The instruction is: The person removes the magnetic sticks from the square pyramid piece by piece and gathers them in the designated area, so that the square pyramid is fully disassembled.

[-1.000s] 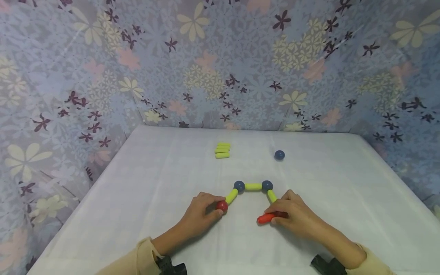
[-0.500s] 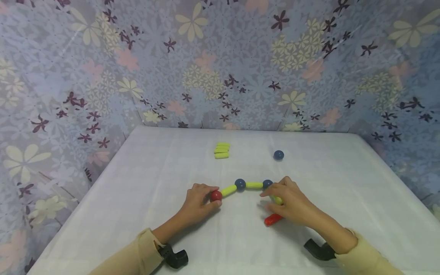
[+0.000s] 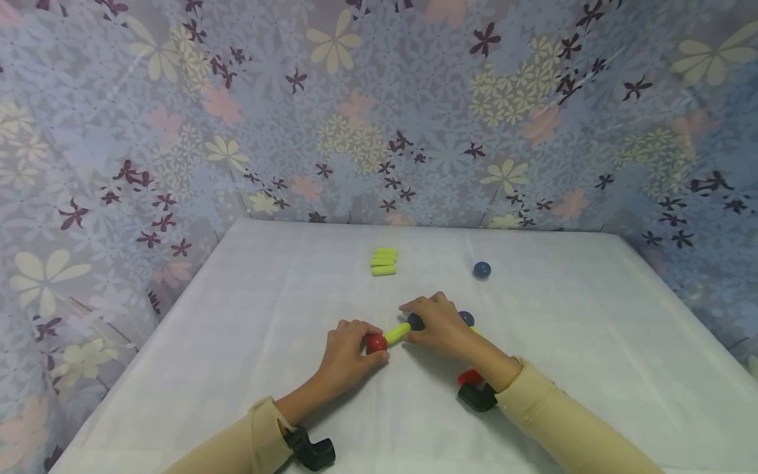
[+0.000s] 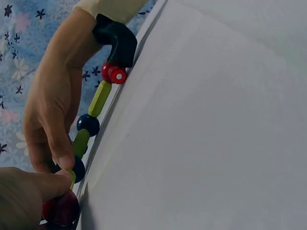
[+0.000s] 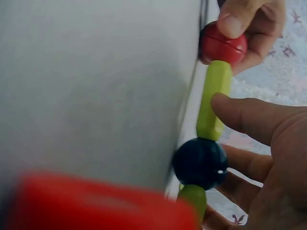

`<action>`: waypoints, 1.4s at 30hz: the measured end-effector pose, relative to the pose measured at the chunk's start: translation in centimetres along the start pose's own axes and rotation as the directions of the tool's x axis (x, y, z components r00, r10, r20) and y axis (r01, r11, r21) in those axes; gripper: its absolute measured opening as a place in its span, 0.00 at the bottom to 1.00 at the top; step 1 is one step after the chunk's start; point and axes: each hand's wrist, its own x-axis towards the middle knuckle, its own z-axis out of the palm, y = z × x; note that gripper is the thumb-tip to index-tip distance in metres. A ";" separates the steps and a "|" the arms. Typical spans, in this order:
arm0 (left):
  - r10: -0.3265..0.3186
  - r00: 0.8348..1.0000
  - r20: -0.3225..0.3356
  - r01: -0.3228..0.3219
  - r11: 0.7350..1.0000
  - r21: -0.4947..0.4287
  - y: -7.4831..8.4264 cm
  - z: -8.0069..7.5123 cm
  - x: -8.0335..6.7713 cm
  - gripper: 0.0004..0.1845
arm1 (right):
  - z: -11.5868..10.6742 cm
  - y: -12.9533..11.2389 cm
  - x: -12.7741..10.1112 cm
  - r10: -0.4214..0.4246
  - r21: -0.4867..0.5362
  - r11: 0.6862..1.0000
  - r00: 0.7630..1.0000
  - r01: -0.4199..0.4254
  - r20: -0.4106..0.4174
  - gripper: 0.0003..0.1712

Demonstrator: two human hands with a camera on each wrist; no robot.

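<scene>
A chain of parts lies on the white table [image 3: 249, 329]: a red ball [image 3: 376, 343], a yellow rod [image 3: 398, 332], a blue ball [image 3: 416, 321], then a second blue ball [image 3: 466, 318]. My left hand [image 3: 362, 342] grips the red ball [image 5: 222, 45] at the chain's left end. My right hand [image 3: 425, 320] reaches across and pinches the chain at the first blue ball [image 5: 200, 163], one fingertip on the yellow rod [image 5: 216, 98]. In the left wrist view the chain runs on through another yellow rod [image 4: 100, 98] to a red rod [image 4: 114, 74]. That red rod [image 3: 470, 376] lies under my right wrist.
A small stack of yellow rods [image 3: 383, 261] sits at the back middle of the table. A loose blue ball [image 3: 481, 270] lies to the stack's right. Flowered cloth walls [image 3: 355, 131] close in the table on the left, back and right.
My right hand let go of the red rod and moved left along the chain to the first blue ball. The left end of the chain swung up and straighter. My left hand kept the red ball.
</scene>
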 end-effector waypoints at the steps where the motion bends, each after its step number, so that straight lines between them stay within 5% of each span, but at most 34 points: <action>1: -0.001 1.000 0.004 0.001 1.000 0.002 0.1 0.0 0.0 0.19 | 0.1 0.1 0.1 -0.002 -0.003 1.000 1.000 0.002 0.009 0.30; 17: 0.055 0.998 0.021 -0.055 0.998 0.019 -0.7 -0.3 1.2 0.21 | 0.4 0.7 -2.1 -0.048 -0.008 0.999 0.999 0.048 -0.001 0.23; 37: 0.085 0.996 0.030 -0.086 0.996 0.024 -0.1 0.0 1.1 0.18 | 0.7 1.3 -1.6 -0.097 0.012 0.995 0.995 0.097 0.000 0.11; 42: 0.019 0.999 0.046 -0.018 0.999 -0.027 -0.7 -0.7 1.0 0.17 | 0.5 1.4 -1.8 -0.085 0.022 0.996 0.996 0.085 0.004 0.11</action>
